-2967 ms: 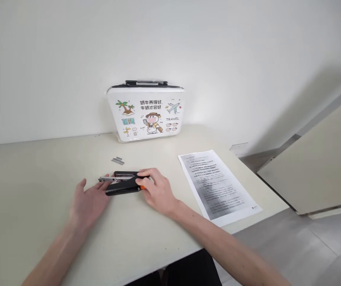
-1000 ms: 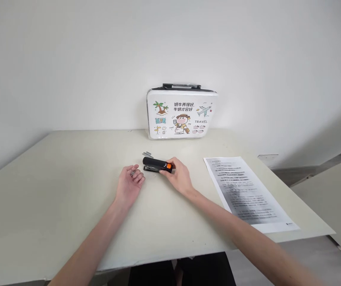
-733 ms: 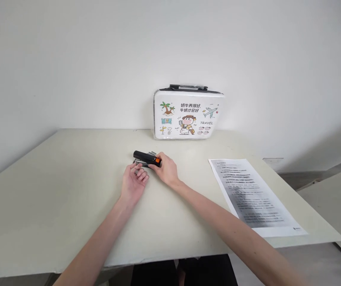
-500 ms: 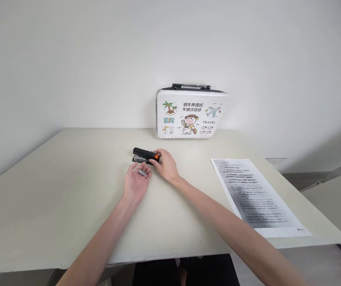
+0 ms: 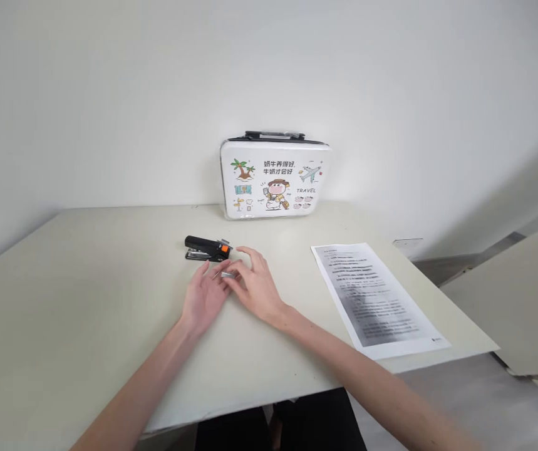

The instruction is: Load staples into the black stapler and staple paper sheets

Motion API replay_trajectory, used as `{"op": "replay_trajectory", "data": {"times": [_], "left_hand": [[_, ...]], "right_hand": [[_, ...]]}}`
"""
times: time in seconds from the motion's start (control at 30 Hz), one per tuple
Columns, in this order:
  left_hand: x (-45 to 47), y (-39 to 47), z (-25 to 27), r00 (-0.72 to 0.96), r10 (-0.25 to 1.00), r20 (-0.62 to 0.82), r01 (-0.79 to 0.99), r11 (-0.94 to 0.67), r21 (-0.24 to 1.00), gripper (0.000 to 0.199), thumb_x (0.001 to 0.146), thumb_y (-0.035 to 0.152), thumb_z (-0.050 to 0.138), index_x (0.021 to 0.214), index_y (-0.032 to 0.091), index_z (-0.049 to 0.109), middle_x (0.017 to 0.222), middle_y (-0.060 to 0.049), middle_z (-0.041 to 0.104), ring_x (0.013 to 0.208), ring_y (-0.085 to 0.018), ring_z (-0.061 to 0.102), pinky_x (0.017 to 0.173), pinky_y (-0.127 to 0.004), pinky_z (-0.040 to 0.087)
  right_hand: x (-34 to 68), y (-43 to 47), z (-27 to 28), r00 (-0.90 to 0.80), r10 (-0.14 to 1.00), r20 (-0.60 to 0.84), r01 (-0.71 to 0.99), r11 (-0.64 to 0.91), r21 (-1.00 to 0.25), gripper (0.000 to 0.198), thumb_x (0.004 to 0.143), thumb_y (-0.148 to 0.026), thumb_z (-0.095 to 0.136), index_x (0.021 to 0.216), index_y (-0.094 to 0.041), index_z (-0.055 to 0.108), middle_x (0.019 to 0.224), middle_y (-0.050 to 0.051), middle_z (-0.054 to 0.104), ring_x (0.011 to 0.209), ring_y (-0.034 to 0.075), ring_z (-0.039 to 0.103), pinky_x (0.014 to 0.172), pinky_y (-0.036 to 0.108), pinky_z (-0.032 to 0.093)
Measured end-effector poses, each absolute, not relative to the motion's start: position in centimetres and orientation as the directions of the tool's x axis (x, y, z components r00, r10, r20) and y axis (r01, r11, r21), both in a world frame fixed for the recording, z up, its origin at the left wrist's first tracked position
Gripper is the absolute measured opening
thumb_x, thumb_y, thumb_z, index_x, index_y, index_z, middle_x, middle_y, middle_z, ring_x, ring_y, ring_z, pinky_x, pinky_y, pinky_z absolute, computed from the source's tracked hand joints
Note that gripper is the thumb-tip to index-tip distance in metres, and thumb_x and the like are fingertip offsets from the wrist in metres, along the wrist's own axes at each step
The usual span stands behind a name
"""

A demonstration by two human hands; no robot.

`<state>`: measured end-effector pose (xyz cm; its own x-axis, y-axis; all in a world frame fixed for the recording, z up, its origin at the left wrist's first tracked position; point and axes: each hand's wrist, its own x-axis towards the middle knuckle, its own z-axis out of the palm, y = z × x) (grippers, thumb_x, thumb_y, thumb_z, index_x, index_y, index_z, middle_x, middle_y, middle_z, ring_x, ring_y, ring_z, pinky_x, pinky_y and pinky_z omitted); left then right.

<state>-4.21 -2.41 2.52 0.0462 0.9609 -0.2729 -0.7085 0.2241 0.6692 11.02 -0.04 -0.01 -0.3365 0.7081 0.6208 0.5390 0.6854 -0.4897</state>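
Observation:
A small grey strip of staples [image 5: 227, 274] lies where my two hands meet. My left hand [image 5: 203, 297] is palm up, its fingers stretched out beneath the strip. Over them, the thumb and fingers of my right hand [image 5: 260, 288] pinch at the strip, partly hiding it. Just beyond my fingertips a black stapler [image 5: 205, 245] with an orange button rests on the table, its top arm raised at the left end. A metal piece sticks up at its right end. Neither hand touches the stapler's body that I can see.
A white case [image 5: 275, 178] with cartoon prints and a black handle stands against the wall at the back. On the right side of the pale table [image 5: 85, 313] lies a printed sheet of paper [image 5: 367, 294]. The table's front edge is near my legs.
My right hand has let go of the stapler and come back to the staple strip at my left hand. The view has turned slightly right, shifting everything left.

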Motion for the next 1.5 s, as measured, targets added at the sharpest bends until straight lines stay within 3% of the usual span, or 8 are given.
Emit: {"op": "replay_trajectory", "data": {"times": [0.2, 0.37, 0.57, 0.83, 1.03, 1.3, 1.4, 1.5], "left_hand": [[-4.3, -2.1, 2.8, -0.014, 0.933, -0.359, -0.683, 0.253, 0.685, 0.035, 0.103, 0.037, 0.051, 0.104, 0.010, 0.075, 0.115, -0.019, 0.074, 0.103, -0.026, 0.073, 0.088, -0.036, 0.061], [-4.1, -1.8, 3.2, -0.019, 0.932, -0.362, -0.668, 0.258, 0.698, 0.031, 0.102, 0.034, 0.054, 0.100, 0.010, 0.074, 0.095, -0.015, 0.073, 0.084, -0.022, 0.071, 0.078, -0.033, 0.061], [-3.8, -1.4, 3.7, -0.025, 0.936, -0.352, -0.636, 0.257, 0.727, 0.025, 0.099, 0.029, 0.056, 0.097, 0.012, 0.073, 0.088, -0.013, 0.070, 0.077, -0.021, 0.068, 0.073, -0.034, 0.062], [-3.9, -1.2, 3.5, -0.016, 0.945, -0.328, -0.610, 0.251, 0.752, 0.025, 0.097, 0.030, 0.058, 0.094, 0.011, 0.075, 0.088, -0.012, 0.068, 0.076, -0.021, 0.066, 0.072, -0.032, 0.061], [-3.7, -1.5, 3.0, -0.024, 0.969, -0.245, -0.521, 0.196, 0.831, 0.012, 0.082, 0.022, 0.075, 0.090, 0.013, 0.076, 0.086, -0.009, 0.066, 0.077, -0.019, 0.062, 0.072, -0.029, 0.058], [-2.9, -3.9, 2.2, 0.016, 0.998, 0.063, 0.171, -0.065, 0.983, 0.035, 0.091, 0.053, 0.067, 0.079, 0.020, 0.064, 0.078, -0.003, 0.061, 0.073, -0.018, 0.054, 0.072, -0.030, 0.049], [-3.2, -3.9, 1.6, 0.024, 0.983, 0.183, 0.537, -0.167, 0.827, 0.035, 0.098, 0.055, 0.054, 0.089, 0.023, 0.065, 0.092, -0.005, 0.068, 0.092, -0.024, 0.061, 0.087, -0.037, 0.052], [-3.9, -2.2, 1.0, -0.101, 0.857, 0.505, 0.814, -0.221, 0.537, 0.029, 0.097, 0.047, 0.057, 0.111, 0.022, 0.065, 0.129, -0.014, 0.064, 0.128, -0.034, 0.052, 0.112, -0.053, 0.040]], "right_hand": [[25.9, 1.1, 0.6, -0.197, 0.768, 0.610, 0.644, 0.570, -0.509, 0.016, 0.102, -0.038, 0.063, 0.108, -0.026, 0.072, 0.135, 0.011, 0.063, 0.122, 0.027, 0.064, 0.108, 0.049, 0.051], [41.6, 2.9, -0.7, 0.109, 0.900, 0.422, 0.848, 0.137, -0.511, 0.025, 0.096, -0.043, 0.060, 0.105, -0.024, 0.074, 0.119, 0.012, 0.072, 0.112, 0.028, 0.067, 0.100, 0.043, 0.053], [49.8, 3.8, -2.4, 0.332, 0.875, 0.352, 0.849, -0.114, -0.517, 0.029, 0.089, -0.043, 0.059, 0.092, -0.019, 0.075, 0.112, 0.018, 0.074, 0.102, 0.032, 0.068, 0.089, 0.046, 0.053], [47.5, 0.2, -2.2, 0.327, 0.864, 0.382, 0.806, -0.044, -0.590, 0.037, 0.095, -0.048, 0.055, 0.110, -0.018, 0.073, 0.116, 0.018, 0.077, 0.103, 0.031, 0.072, 0.092, 0.046, 0.057], [37.0, -10.4, -1.2, -0.170, 0.902, 0.396, 0.620, 0.410, -0.669, 0.016, 0.103, -0.037, 0.058, 0.111, -0.030, 0.070, 0.108, 0.009, 0.077, 0.099, 0.029, 0.074, 0.080, 0.045, 0.063], [28.4, -14.1, -0.3, -0.339, 0.910, 0.239, 0.395, 0.368, -0.842, 0.016, 0.106, -0.034, 0.055, 0.100, -0.028, 0.068, 0.092, 0.003, 0.074, 0.077, 0.020, 0.068, 0.064, 0.031, 0.056], [27.6, -13.2, -0.1, -0.325, 0.934, 0.152, 0.379, 0.276, -0.883, 0.019, 0.105, -0.038, 0.056, 0.097, -0.026, 0.069, 0.093, 0.004, 0.075, 0.079, 0.019, 0.067, 0.064, 0.029, 0.053], [27.5, -13.1, -0.3, -0.290, 0.947, 0.136, 0.363, 0.241, -0.900, 0.021, 0.104, -0.039, 0.056, 0.096, -0.025, 0.069, 0.091, 0.003, 0.075, 0.080, 0.019, 0.067, 0.067, 0.030, 0.052]]}}
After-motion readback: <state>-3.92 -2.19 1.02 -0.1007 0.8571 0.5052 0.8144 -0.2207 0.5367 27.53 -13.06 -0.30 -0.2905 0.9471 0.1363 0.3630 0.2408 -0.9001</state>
